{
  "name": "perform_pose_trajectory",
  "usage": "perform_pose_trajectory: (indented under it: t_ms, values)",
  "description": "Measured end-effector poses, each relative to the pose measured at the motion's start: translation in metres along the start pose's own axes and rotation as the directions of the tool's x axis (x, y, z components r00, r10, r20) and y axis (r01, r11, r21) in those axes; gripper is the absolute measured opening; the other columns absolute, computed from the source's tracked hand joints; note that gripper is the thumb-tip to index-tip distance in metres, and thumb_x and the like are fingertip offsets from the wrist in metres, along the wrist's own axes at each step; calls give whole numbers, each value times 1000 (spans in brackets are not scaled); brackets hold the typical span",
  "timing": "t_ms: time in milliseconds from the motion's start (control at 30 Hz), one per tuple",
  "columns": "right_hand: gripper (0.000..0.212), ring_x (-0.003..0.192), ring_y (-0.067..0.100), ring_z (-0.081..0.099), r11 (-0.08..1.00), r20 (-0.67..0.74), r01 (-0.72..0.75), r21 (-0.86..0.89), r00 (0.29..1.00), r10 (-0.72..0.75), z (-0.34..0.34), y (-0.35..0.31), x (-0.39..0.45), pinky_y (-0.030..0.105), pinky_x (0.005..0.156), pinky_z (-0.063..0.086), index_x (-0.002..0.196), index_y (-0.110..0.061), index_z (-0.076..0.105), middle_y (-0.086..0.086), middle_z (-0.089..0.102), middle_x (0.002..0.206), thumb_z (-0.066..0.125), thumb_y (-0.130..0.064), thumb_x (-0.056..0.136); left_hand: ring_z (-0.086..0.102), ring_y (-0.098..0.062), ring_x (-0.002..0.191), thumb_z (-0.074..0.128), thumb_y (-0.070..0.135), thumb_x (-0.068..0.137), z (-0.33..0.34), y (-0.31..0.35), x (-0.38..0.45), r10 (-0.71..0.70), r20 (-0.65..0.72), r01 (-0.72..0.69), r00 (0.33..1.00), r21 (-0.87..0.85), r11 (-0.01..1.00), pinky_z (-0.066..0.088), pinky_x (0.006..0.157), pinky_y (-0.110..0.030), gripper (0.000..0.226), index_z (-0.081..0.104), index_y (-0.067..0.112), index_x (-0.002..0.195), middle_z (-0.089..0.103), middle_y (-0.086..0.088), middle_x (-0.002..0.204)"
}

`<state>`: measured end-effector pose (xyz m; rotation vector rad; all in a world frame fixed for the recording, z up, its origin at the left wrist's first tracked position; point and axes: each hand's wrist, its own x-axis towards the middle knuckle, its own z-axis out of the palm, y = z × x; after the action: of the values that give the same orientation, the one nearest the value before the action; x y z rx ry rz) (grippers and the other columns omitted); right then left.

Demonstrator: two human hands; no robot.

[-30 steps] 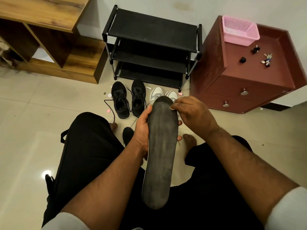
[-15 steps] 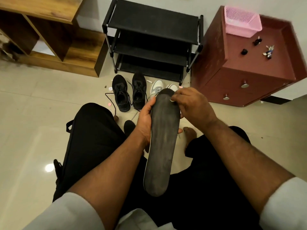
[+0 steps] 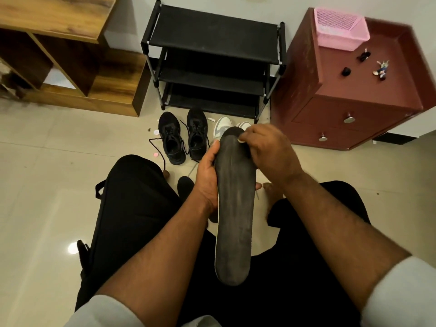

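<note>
Now one dark insole (image 3: 233, 223) is held over the lap (image 3: 295, 279), near centre. Left hand (image 3: 207, 175) fingers curl round its left edge; right hand (image 3: 269, 152) fingers pinch its far tip. Far on the floor (image 3: 47, 185): two black sneakers (image 3: 171, 140), two white sneakers (image 3: 221, 128), one three-shelf rack (image 3: 212, 34).

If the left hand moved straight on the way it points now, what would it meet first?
Probably the right hand, which pinches the toe end of the insole just ahead of the left hand; depth is unclear.
</note>
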<state>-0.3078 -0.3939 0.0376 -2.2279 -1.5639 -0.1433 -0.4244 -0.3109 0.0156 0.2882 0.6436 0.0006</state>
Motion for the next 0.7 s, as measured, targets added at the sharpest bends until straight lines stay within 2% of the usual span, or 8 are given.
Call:
perform_pose_trajectory:
  t_ms: [133,267,300,367,433,533,600,700]
  values:
    - [37,82,27,67,998,24,2,-55,1000,-1,-5,1,11,32,76,40,92,-6,73,10,71,88,40,-22,88,68,-40,99,52,56,86,-1,5,-2,32,-21,-33,999,-20,999,51,81,-64,69,53,10,137,64,-23,123]
    - [24,85,23,67,995,90,37,-97,996,-28,4,-11,-20,35,81,35,94,-12,74,4,72,91,54,-22,85,71,-27,61,41,46,98,-1,11,-1,137,-92,-140,986,-21,990,58,50,-37,58,74,1,86,73,-18,77]
    - [17,85,24,67,993,97,35,-108,995,-25,7,-12,-30,36,81,36,93,-12,73,5,72,92,63,-20,82,71,-25,60,41,45,98,-3,11,2,154,-100,-157,983,-19,987,58,51,-33,60,76,1,77,72,-16,73]
    - [18,84,24,67,992,97,10,-124,995,2,10,-15,-40,38,82,37,93,-12,73,5,72,92,75,-14,75,71,-24,66,44,47,97,-4,11,5,167,-109,-168,980,-3,986,59,59,-31,57,77,3,82,73,-15,79]
    - [15,84,24,67,992,69,1,-130,998,8,7,-13,-37,36,83,31,93,-12,73,5,71,93,68,-17,80,72,-26,70,45,49,95,-4,9,4,123,-85,-121,989,22,992,60,62,-34,54,72,3,96,72,-16,86]
    - [33,82,25,66,994,29,-31,-101,999,34,-4,-12,-12,33,80,27,93,-10,73,6,71,90,44,-25,87,72,-30,71,42,50,96,1,6,-2,73,-14,-73,997,34,997,60,56,-44,58,77,5,89,73,-18,88]
    - [37,82,25,66,994,18,-48,-94,999,50,-6,-11,5,31,79,27,94,-9,73,7,70,88,40,-25,88,72,-34,78,45,52,92,2,8,-6,77,17,-77,997,9,997,59,63,-54,55,77,7,95,73,-20,96]
    - [39,83,24,65,991,53,-31,-129,998,39,-1,-14,16,31,78,28,94,-9,73,7,70,88,38,-27,88,73,-34,73,43,51,95,-1,12,-7,115,2,-114,993,-24,993,59,56,-50,56,76,5,93,73,-20,92]
